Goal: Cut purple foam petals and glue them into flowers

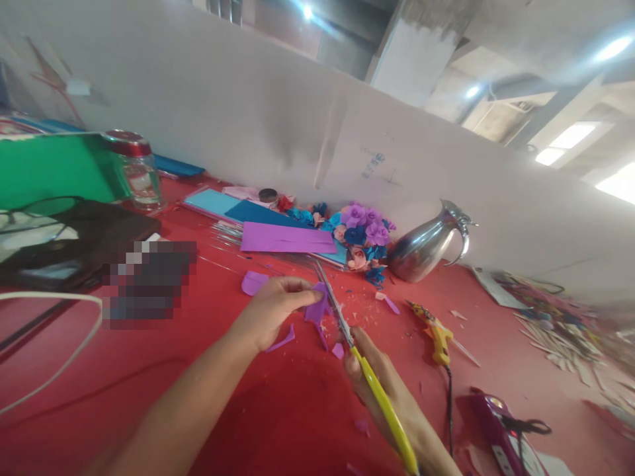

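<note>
Between the fingers of my left hand (290, 297) is a piece of purple paper (315, 312), pinched at its upper part. My right hand (381, 377) grips yellow-handled scissors (342, 322), whose blades point up and away beside the purple piece. Whether the blades touch the paper I cannot tell. Purple scraps, among them a curved strip (282, 338) and a small offcut (338, 350), lie below the hands on the red table (268, 416). A rounded purple piece (254, 283) lies just past my left hand, and a larger purple sheet (288, 238) rests farther back.
Paper flowers (364, 228) sit near the wall beside a steel jug (426, 244). On the right are a yellow glue gun (439, 337), a power strip (506, 423) and wooden sticks (560, 347). A red-lidded jar (141, 175) and white cable (94, 350) are left.
</note>
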Demonstrator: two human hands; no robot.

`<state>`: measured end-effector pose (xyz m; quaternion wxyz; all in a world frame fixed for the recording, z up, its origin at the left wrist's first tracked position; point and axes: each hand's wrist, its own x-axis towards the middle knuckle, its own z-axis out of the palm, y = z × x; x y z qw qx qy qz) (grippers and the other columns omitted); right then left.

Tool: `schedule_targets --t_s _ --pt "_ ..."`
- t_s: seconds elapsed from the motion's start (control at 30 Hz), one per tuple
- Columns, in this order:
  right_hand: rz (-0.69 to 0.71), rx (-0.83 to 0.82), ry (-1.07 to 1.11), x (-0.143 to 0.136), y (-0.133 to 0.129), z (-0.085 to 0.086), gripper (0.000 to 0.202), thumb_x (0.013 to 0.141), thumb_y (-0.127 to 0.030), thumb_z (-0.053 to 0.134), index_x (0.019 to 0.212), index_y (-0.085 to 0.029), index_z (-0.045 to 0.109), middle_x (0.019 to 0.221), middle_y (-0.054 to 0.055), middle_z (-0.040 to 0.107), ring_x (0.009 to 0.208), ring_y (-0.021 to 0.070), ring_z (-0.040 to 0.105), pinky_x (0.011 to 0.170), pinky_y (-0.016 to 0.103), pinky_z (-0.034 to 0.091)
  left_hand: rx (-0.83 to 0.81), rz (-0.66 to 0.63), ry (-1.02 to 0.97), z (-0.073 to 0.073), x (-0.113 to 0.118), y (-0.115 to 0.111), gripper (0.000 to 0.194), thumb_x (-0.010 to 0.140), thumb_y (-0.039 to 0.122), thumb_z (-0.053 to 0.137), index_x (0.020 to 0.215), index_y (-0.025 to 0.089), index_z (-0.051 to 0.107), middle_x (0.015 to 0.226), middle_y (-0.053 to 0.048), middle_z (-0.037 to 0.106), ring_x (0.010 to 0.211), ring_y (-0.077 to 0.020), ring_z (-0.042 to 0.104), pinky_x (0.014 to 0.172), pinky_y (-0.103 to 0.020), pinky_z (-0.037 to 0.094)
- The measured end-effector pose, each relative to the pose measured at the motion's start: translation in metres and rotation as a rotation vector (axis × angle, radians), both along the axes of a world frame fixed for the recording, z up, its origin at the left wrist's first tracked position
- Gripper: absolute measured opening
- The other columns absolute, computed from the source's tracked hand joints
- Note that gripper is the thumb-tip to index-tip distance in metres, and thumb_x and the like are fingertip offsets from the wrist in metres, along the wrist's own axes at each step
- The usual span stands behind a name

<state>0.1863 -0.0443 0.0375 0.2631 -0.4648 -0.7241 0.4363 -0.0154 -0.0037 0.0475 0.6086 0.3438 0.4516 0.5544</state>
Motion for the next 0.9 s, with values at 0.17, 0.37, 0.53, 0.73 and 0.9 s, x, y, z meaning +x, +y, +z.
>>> schedule_targets --t_s 0.17,0.37,0.53,0.73,0.9 --pt "0.04 -0.071 -0.016 -0.0004 -0.0001 0.0037 0.05 0.086 -0.062 0.042 0.107 -0.018 0.051 0.059 -0.007 0.027 0.05 0.0082 0.024 0.042 0.018 0.022 0.026 0.006 0.103 0.0033 -0.0035 -0.0002 0.01 0.057 0.025 0.075 0.063 0.017 0.072 0.062 0.0 0.065 0.062 -0.0108 0.052 0.066 -0.025 0.038" --pt "0.033 -0.067 -0.012 -0.0014 -0.0007 0.0043 0.05 0.085 -0.063 0.042 0.106 -0.019 0.051 0.059 -0.007 0.026 0.049 0.0079 0.024 0.041 0.018 0.02 -0.01 -0.008 0.041 0.005 -0.0048 -0.0014 0.01 0.057 0.025 0.075 0.063 0.018 0.072 0.062 0.0 0.065 0.062 -0.0109 0.053 0.066 -0.025 0.039" --pt "0.048 -0.06 0.021 -0.0027 0.0001 0.0035 0.05 0.085 -0.064 0.042 0.104 -0.018 0.05 0.059 -0.007 0.023 0.049 0.0074 0.021 0.04 0.018 0.016 -0.007 0.012 0.021 0.0032 -0.0054 -0.0008 0.01 0.058 0.025 0.075 0.064 0.017 0.071 0.065 -0.001 0.066 0.063 -0.0117 0.055 0.065 -0.025 0.038" --pt "0.067 -0.046 0.028 -0.0045 0.0005 0.0073 0.048 0.086 -0.064 0.041 0.099 -0.019 0.049 0.058 -0.008 0.022 0.046 0.0065 0.021 0.04 0.019 0.016 0.021 0.028 -0.018 0.001 -0.0051 -0.001 0.01 0.06 0.026 0.074 0.066 0.017 0.071 0.064 -0.001 0.066 0.063 -0.0124 0.055 0.065 -0.026 0.039" --pt "0.066 -0.057 0.022 -0.0035 0.0 0.0061 0.045 0.087 -0.06 0.042 0.101 -0.018 0.049 0.058 -0.008 0.023 0.046 0.0064 0.023 0.04 0.018 0.017 0.036 0.049 -0.023 0.0001 -0.0041 -0.0008 0.009 0.061 0.025 0.075 0.067 0.018 0.072 0.066 -0.001 0.067 0.067 -0.013 0.057 0.068 -0.026 0.04"
